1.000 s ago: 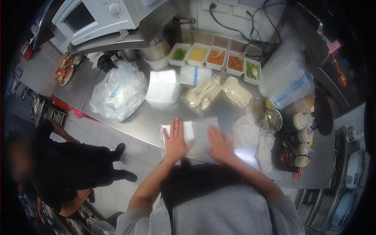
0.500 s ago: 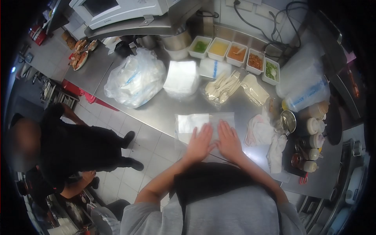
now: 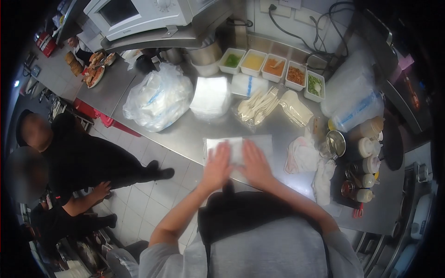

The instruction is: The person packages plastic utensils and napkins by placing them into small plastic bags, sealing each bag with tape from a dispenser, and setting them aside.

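A clear plastic sleeve with a folded white napkin (image 3: 237, 145) lies flat at the front edge of the steel counter. My left hand (image 3: 217, 167) is pressed flat over the napkin's left part, fingers stretched out. Beside it, my right hand (image 3: 255, 166) lies flat with fingers extended, across the napkin's right side and the clear plastic (image 3: 265, 144). Both palms face down and neither hand grips anything. Whatever else the sleeve holds is hidden under my hands. Just beyond are a stack of white napkins (image 3: 211, 95) and wooden cutlery (image 3: 257, 105) in clear wrap.
Back row: several white tubs of toppings (image 3: 273, 68). Left: a bulging plastic bag (image 3: 158, 99). Right: crumpled cloths (image 3: 303, 155), a metal bowl (image 3: 335, 142) and squeeze bottles (image 3: 366, 162). A microwave (image 3: 139, 16) sits overhead. People in black (image 3: 99, 153) stand at left.
Both my hands have slid left over the sleeve, the left one now covering more of the napkin. At left, a second person's head has come into view, and another person appears at the far counter.
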`<state>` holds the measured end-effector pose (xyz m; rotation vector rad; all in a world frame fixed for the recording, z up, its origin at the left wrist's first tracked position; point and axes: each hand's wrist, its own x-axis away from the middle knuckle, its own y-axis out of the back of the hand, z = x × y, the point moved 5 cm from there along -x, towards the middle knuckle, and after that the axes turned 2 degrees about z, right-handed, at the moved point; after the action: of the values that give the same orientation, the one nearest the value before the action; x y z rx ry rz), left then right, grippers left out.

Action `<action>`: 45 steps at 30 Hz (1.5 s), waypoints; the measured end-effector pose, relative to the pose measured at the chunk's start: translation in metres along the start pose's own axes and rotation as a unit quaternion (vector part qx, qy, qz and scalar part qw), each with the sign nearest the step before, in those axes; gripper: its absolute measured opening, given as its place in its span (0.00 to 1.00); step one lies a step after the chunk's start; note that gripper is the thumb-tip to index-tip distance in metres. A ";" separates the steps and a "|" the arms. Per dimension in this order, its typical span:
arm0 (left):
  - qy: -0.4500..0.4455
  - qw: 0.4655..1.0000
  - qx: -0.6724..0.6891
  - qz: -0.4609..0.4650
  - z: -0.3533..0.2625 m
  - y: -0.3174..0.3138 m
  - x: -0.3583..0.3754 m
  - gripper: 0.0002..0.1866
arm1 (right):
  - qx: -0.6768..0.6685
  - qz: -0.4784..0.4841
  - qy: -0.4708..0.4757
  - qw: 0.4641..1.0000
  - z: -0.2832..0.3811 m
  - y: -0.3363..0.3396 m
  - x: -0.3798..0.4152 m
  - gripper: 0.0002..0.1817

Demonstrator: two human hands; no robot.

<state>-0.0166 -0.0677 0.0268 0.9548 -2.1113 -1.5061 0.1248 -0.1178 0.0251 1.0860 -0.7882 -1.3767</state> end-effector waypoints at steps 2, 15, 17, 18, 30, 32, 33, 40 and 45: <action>-0.068 0.997 0.010 0.019 -0.021 -0.018 -0.017 0.36 | 0.028 0.026 0.006 0.999 -0.006 -0.010 0.002 0.41; -0.045 0.991 -0.089 0.086 0.041 0.016 0.034 0.38 | 0.080 0.027 -0.115 0.990 -0.071 0.024 0.032 0.42; -0.072 0.990 -0.044 0.115 0.054 0.019 0.047 0.39 | 0.056 0.018 -0.026 0.998 -0.056 0.024 0.034 0.40; -0.067 0.990 -0.046 0.112 0.062 0.018 0.045 0.39 | 0.029 0.017 0.058 0.998 -0.046 0.022 0.034 0.37; 0.003 0.967 0.238 -0.091 0.079 0.029 0.019 0.04 | -0.137 0.000 0.135 0.981 -0.044 0.034 0.022 0.17; 0.086 0.951 0.260 -0.144 0.085 0.026 0.015 0.06 | -0.214 0.003 0.049 0.976 -0.063 0.028 0.013 0.14; 0.100 0.950 0.255 -0.150 0.092 0.018 0.010 0.09 | -0.285 0.002 -0.036 0.958 -0.077 0.025 0.008 0.12; 0.196 0.934 0.157 -0.254 0.085 0.012 -0.013 0.14 | -0.277 -0.025 -0.204 0.938 -0.087 0.035 -0.028 0.12; 0.228 0.934 0.059 -0.269 0.077 0.020 -0.021 0.16 | -0.022 -0.072 -0.208 0.975 -0.089 0.025 -0.024 0.14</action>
<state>-0.0581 0.0033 0.0196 1.8409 -1.6874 -1.2093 0.2142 -0.0847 0.0216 0.8411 -0.9885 -1.7687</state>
